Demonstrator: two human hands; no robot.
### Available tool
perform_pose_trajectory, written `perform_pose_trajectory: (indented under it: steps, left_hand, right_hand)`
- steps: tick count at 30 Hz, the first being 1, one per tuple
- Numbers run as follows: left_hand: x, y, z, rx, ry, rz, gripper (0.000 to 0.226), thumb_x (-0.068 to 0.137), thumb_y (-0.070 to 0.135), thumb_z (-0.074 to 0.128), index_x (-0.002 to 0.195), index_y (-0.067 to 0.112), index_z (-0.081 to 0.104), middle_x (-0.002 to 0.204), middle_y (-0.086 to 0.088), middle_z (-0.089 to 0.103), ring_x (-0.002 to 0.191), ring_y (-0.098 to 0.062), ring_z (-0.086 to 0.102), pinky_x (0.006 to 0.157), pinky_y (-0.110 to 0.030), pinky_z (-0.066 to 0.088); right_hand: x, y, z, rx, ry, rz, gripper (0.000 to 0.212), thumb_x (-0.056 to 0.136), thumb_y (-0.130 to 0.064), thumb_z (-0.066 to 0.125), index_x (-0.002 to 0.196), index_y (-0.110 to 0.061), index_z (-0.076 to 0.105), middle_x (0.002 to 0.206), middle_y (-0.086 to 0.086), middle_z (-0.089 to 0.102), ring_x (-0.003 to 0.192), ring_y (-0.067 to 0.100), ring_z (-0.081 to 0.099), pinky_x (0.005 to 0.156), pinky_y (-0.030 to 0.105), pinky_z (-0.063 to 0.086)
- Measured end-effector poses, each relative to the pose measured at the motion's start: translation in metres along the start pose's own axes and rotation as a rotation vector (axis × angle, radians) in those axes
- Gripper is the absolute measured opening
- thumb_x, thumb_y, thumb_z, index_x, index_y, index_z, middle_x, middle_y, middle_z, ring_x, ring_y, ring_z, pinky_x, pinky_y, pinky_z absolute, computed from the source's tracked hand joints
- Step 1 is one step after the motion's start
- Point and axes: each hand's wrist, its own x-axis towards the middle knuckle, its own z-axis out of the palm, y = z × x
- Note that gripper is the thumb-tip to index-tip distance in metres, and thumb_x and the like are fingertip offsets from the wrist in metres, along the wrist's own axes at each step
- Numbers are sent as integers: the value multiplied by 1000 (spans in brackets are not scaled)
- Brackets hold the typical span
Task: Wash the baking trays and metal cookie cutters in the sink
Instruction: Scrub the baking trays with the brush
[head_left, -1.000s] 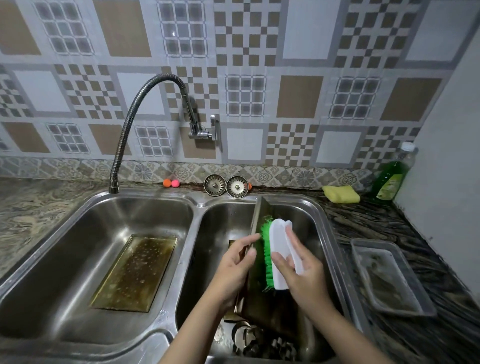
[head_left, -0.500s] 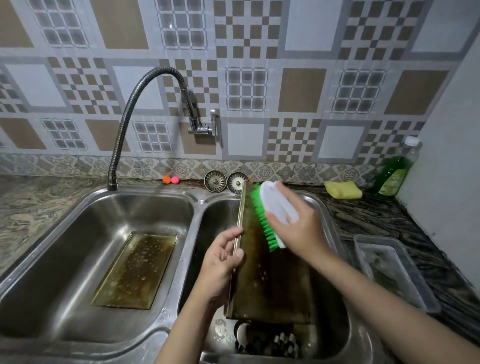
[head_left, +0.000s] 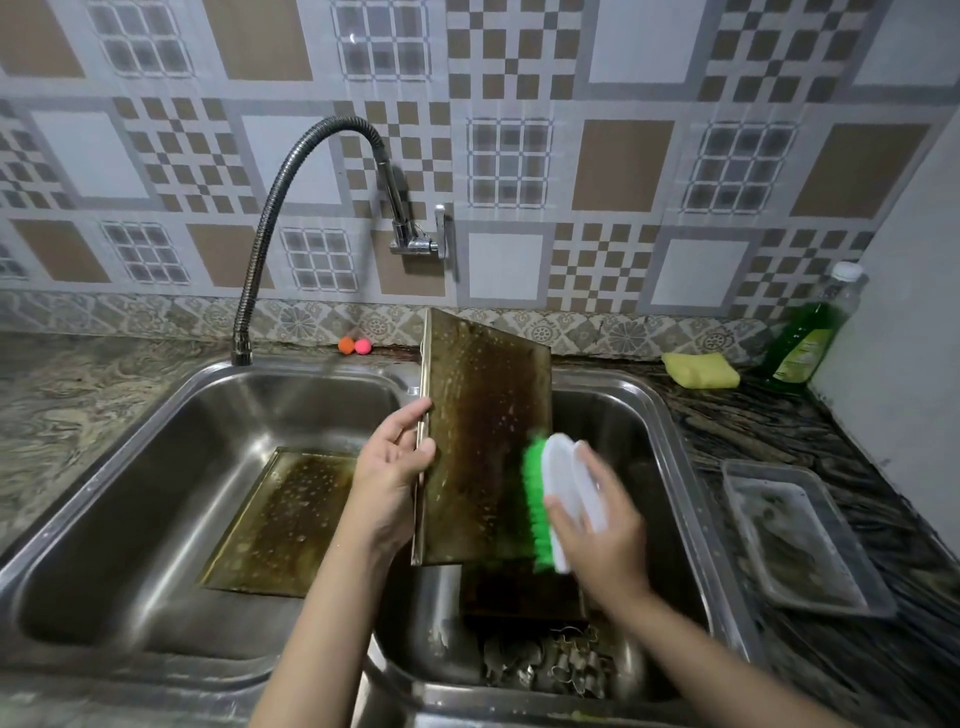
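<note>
My left hand grips the left edge of a greasy brown baking tray, held tilted upright over the right basin. My right hand holds a white scrub brush with green bristles, its bristles pressed against the tray's lower right part. A second dirty baking tray lies flat in the left basin. Another dark tray lies under the held one. Several metal cookie cutters sit at the near end of the right basin.
A flexible faucet arches over the left basin. On the right counter lie a grey plastic tray, a yellow sponge and a green soap bottle. Two small balls rest by the wall.
The tray has been raised and turned so more of its face shows. The brush has moved from the tray's top edge down to its lower right part.
</note>
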Motion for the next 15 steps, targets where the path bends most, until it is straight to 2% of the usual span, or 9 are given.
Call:
perform_pose_trajectory:
  steps: [3, 5, 7, 10, 12, 14, 15]
  left_hand:
    - [-6, -5, 7, 34, -68, -26, 46, 76, -11, 57, 119, 7, 55, 90, -1, 73, 72, -8, 68, 63, -20, 56]
    - [-9, -14, 18, 72, -91, -44, 46, 70, -3, 57, 115, 8, 57, 90, 1, 74, 74, -6, 68, 64, -17, 55]
    - [-8, -19, 25, 45, -85, -55, 47, 68, -2, 56, 114, 9, 57, 91, 1, 74, 74, -5, 68, 64, -16, 54]
    - [0, -16, 24, 13, -46, -56, 49, 67, -5, 57, 114, 9, 57, 90, -1, 74, 76, -7, 68, 67, -19, 56]
    - [2, -9, 17, 80, -5, -22, 50, 71, -13, 58, 116, 8, 56, 89, -1, 73, 77, -5, 67, 72, -17, 55]
    - [-1, -3, 11, 142, 34, 20, 46, 80, -19, 51, 117, 9, 56, 91, 0, 71, 76, -1, 66, 72, -13, 53]
    - [-3, -1, 7, 156, 47, 32, 45, 83, -20, 47, 117, 9, 56, 94, -1, 70, 77, 0, 66, 72, -12, 52]
  right_hand:
    - [64, -11, -10, -4, 79, 90, 66, 81, -12, 74, 140, -18, 46, 141, -4, 50, 123, 0, 46, 92, 2, 35]
    - [93, -32, -10, 1, 109, 119, 64, 83, -19, 72, 141, -20, 46, 138, -7, 51, 119, 5, 49, 88, 9, 36]
    - [95, -58, 0, 16, 84, 90, 62, 83, -20, 72, 140, -21, 46, 131, -11, 50, 111, 4, 48, 79, 7, 40]
    - [52, -81, 20, 76, -31, -62, 63, 79, -15, 75, 136, -23, 49, 133, -20, 50, 116, -8, 48, 97, 11, 40]
    - [3, -76, 27, 140, -98, -106, 64, 78, -12, 75, 134, -28, 49, 131, -28, 49, 118, -15, 46, 98, 5, 34]
    - [-35, -55, 24, 154, -150, -91, 64, 79, -13, 75, 133, -34, 46, 130, -33, 50, 123, -12, 45, 101, 8, 36]
    - [-45, -40, 20, 142, -179, -49, 65, 79, -15, 75, 133, -36, 46, 131, -35, 49, 125, -9, 45, 103, 14, 39]
